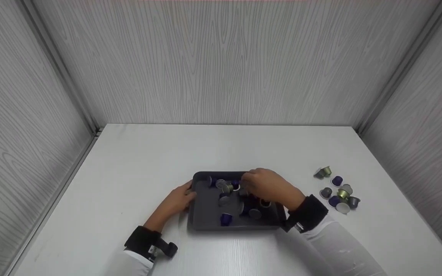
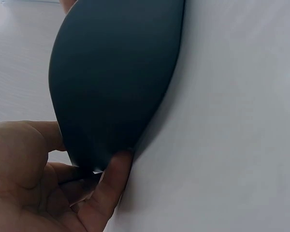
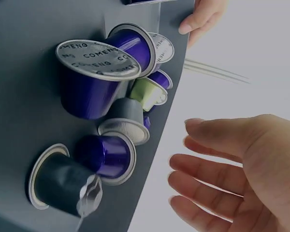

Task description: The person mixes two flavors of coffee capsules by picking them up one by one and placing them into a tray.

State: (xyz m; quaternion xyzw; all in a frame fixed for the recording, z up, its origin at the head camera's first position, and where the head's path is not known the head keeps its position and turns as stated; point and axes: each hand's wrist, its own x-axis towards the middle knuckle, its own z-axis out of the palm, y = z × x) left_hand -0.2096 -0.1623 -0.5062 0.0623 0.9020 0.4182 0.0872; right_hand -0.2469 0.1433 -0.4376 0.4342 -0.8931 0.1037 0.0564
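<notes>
One dark tray (image 1: 202, 214) holds about eight coffee capsules (image 1: 225, 219), another eight capsules lie in a heap (image 1: 338, 191) on one white table (image 1: 136, 161).

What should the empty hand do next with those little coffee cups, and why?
Probably reach for the pile of capsules on the table. The right hand hovers open and empty over the tray, where other capsules already lie, while the left hand holds the tray's edge.

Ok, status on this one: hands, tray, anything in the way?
Left hand grips the tray at its left edge. Right hand open over the tray, fingers relaxed, holding nothing. Capsules in tray clustered at the far side. Loose capsules lie on the table to the right, apart.
</notes>
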